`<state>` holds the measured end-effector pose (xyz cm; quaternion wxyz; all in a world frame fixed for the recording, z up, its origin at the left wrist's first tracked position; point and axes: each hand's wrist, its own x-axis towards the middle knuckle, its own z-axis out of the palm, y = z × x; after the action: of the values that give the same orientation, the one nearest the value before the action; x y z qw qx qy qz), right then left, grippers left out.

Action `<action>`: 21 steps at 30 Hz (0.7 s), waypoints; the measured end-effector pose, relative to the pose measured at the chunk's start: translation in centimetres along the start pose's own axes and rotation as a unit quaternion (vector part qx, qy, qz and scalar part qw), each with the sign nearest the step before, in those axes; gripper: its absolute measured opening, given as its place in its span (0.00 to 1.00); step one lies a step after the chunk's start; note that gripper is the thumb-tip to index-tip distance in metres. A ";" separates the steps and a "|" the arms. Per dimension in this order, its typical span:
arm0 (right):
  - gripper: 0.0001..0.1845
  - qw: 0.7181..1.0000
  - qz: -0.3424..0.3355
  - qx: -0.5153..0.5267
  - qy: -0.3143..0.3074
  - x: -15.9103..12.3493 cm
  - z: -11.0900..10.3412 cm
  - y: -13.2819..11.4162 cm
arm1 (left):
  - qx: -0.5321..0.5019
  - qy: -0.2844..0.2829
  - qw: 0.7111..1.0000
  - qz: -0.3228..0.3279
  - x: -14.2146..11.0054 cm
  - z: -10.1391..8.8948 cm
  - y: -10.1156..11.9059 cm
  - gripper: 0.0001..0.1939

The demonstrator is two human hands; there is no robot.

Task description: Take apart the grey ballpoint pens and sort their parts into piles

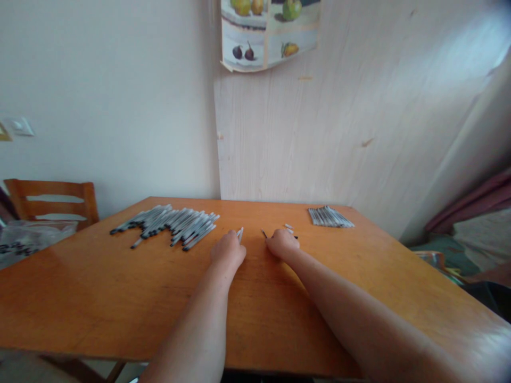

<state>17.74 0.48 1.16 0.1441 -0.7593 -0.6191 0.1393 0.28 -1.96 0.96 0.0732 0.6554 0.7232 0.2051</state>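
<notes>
My left hand (227, 249) is closed around a whitish pen piece (240, 233), whose pale end sticks up past the fingers. A short way to the right, my right hand (282, 243) has its fingers closed on a thin dark pen piece (264, 233); the tip points out to the left, and the rest is hidden by the hand. Just beyond the right hand lie small white pieces (288, 226). To the left of my left hand spreads a heap of pens (175, 222) with clear barrels and black ends.
A neat row of pens (329, 217) lies at the back right of the wooden table (120, 298). The wall (263, 149) borders the table's far edge. At the left are a wooden chair (56, 190) and a clear plastic bag (38, 239) with dark-ended items inside.
</notes>
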 end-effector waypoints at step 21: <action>0.12 0.963 -0.062 0.259 0.034 -2.0 -1.7 3.6 | -0.582 0.003 0.807 -0.104 1.3 -1.3 0.9 0.08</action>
<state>21.22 -2.28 1.42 0.3652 -0.6603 -0.6029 0.2593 0.47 -0.95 2.74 0.4595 0.4101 0.5328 0.5803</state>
